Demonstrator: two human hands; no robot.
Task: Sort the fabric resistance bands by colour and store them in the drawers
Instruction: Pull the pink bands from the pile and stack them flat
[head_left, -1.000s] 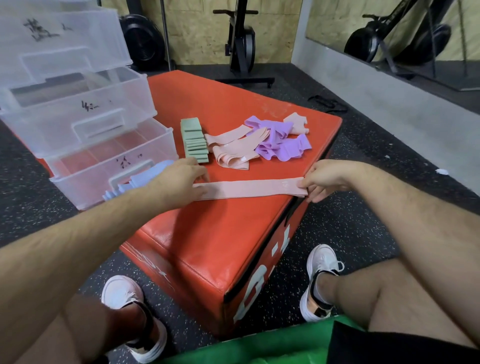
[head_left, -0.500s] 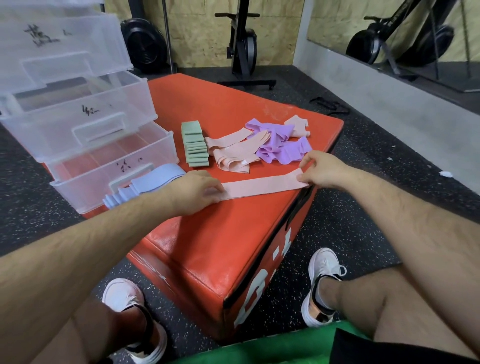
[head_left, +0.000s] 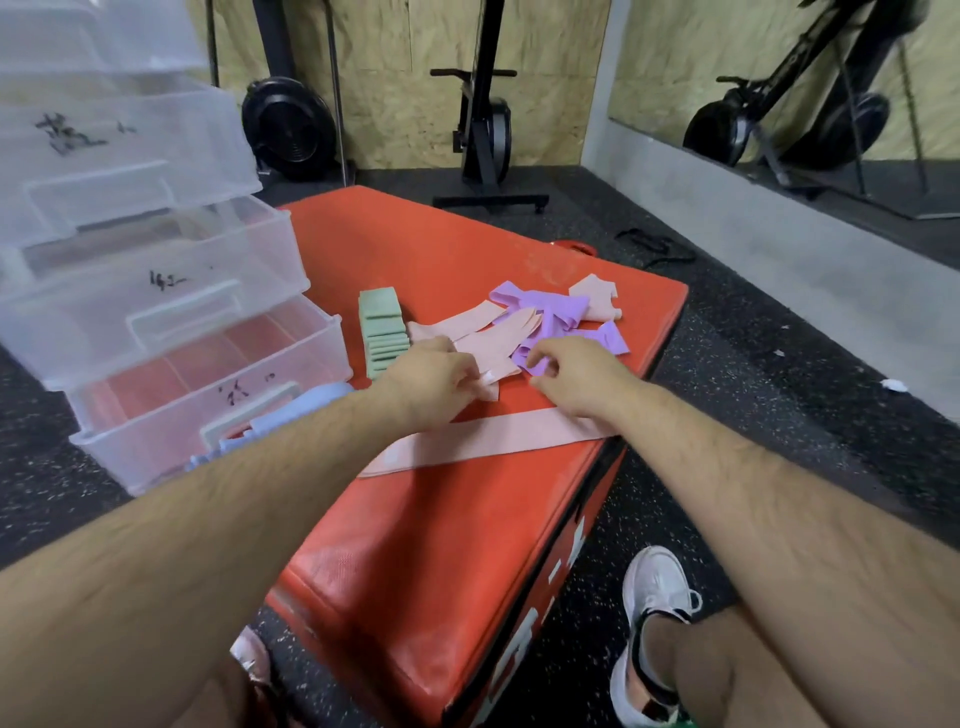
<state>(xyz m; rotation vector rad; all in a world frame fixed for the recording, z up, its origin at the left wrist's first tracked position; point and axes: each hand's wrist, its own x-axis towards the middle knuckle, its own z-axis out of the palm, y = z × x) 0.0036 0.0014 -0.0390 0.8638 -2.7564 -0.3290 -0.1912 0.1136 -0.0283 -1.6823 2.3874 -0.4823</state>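
- Head view: we look down on a red padded box (head_left: 441, 545) that carries the fabric bands, with both our forearms reaching toward 12 o'clock
- Our left hand (head_left: 431, 379) has its fingers curled and pinches the near end of the loose pink bands (head_left: 498, 343), which lie in a heap near the middle of the box top
- Our right hand (head_left: 576, 376) sits just at 3 o'clock of the left one, fingers curled at the near edge of the purple bands (head_left: 550, 317); we cannot tell whether it grips any of them or only touches
- The purple bands lie tangled with the pink heap, on its 2 o'clock side, and one more pink piece (head_left: 597, 299) rests beyond them, close to the far right edge of the box
- A flat pink band (head_left: 498, 434) lies stretched out across the box at 6 o'clock of both hands, passing under our wrists, its right end at the box edge
- A green stack (head_left: 382, 332) of folded bands stands at 10 o'clock of the left hand, just beside the pink heap
- The blue bands (head_left: 306, 408) lie at 9 o'clock of the left forearm, against the front of the bottom drawer (head_left: 156, 431)
- The clear drawers stand at the left of the box, all pulled out in steps: bottom drawer, middle drawer (head_left: 218, 291), top drawer (head_left: 130, 130), each with dark handwriting on its front
- A white shoe (head_left: 654, 582) rests on the speckled floor at 4 o'clock of the box
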